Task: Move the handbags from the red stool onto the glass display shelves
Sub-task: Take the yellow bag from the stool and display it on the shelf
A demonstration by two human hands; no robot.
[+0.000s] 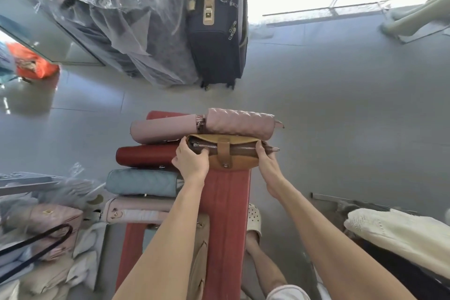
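Observation:
A tan and brown handbag (233,153) with a zip and a snap strap lies on the red stool (227,214). My left hand (191,161) grips its left end and my right hand (266,163) grips its right end. Behind it lies a quilted pink handbag (239,122). To the left stand several more bags in a row: a plain pink one (163,129), a dark red one (146,156), a teal quilted one (143,182) and a pale pink one (136,210). A glass shelf edge (24,179) shows at the left.
A dark blue suitcase (216,31) and plastic-wrapped luggage (136,31) stand on the grey tiled floor beyond the stool. Wrapped bags (43,229) pile up at lower left. A cream knitted bag (399,234) lies at lower right. My sandalled foot (254,221) is beside the stool.

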